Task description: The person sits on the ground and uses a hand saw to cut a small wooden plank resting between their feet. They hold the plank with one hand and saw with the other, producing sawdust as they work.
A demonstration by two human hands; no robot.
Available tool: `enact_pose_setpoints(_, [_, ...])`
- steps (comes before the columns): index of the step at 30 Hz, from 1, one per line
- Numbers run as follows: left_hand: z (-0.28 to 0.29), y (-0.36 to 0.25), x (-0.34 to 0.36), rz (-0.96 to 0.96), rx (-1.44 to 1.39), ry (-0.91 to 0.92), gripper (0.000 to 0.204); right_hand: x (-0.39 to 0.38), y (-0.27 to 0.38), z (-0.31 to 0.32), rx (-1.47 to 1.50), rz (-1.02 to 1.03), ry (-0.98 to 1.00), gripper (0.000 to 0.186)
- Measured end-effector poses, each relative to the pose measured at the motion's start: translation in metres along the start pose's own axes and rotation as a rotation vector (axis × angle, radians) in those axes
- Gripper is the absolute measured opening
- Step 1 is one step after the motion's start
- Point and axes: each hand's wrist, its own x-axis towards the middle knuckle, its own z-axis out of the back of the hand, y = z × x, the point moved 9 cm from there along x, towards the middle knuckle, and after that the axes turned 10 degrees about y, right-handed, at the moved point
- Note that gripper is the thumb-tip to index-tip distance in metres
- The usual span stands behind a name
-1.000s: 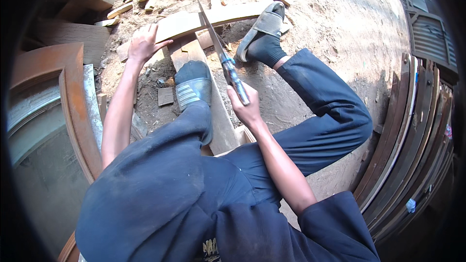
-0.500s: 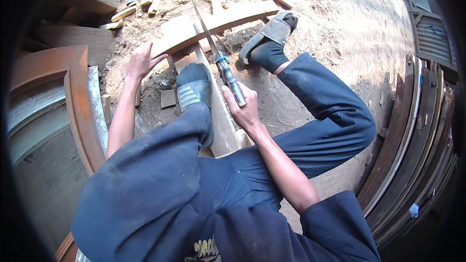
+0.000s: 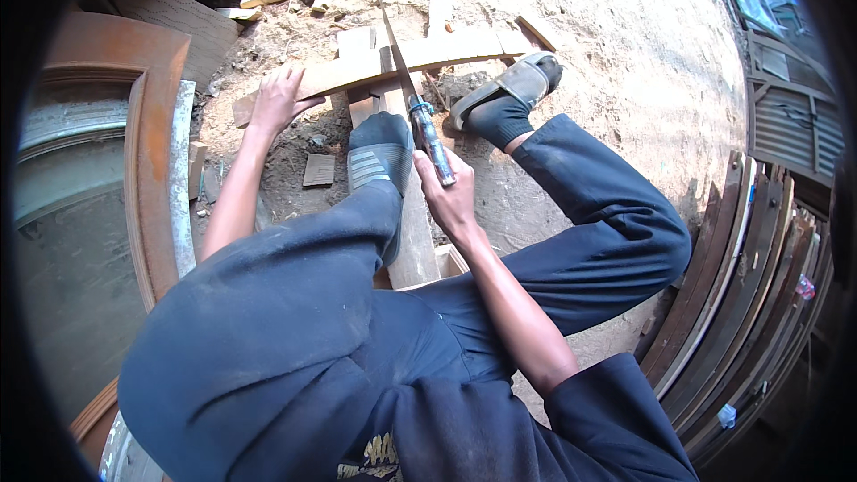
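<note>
Dirt ground, right hand gripping saw, pale board ahead, left hand splayed on its left end

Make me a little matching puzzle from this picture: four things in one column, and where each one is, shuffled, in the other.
1. handsaw
2. left hand
3. orange-brown wooden frame
4. stack of long planks

A. along the picture's right side
B. gripped in the right hand
C. along the picture's left side
D. on the pale board, near its left end

Pairs: 1-B, 2-D, 3-C, 4-A
</note>
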Motion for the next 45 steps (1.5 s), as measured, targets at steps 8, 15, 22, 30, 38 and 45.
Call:
enact_pose_setpoints(8, [-0.005, -0.024, 0.000, 0.055, 0.156, 0.059, 0.079, 0.007, 0.009, -0.005, -0.072, 0.033, -0.035, 0.029])
enact_pose_setpoints(15, [0.008, -0.018, 0.009, 0.048, 0.133, 0.046, 0.074, 0.035, 0.002, -0.013, -0.058, 0.067, 0.001, 0.029])
enact_pose_setpoints(22, [-0.004, -0.017, 0.011, 0.068, 0.114, 0.099, 0.087, 0.034, -0.016, -0.012, -0.056, 0.068, 0.007, 0.023])
enact_pose_setpoints(30, [-0.019, -0.014, 0.003, 0.136, 0.047, 0.140, 0.081, -0.005, -0.012, 0.003, -0.148, 0.041, 0.082, 0.014])
enact_pose_setpoints(38, [-0.013, -0.017, 0.009, 0.148, -0.067, 0.276, 0.074, -0.004, 0.004, 0.012, -0.128, -0.021, 0.074, 0.016])
enact_pose_setpoints(45, [-0.010, -0.023, 0.002, 0.053, -0.029, 0.288, 0.072, -0.032, 0.027, 0.026, -0.111, -0.113, 0.089, 0.022])
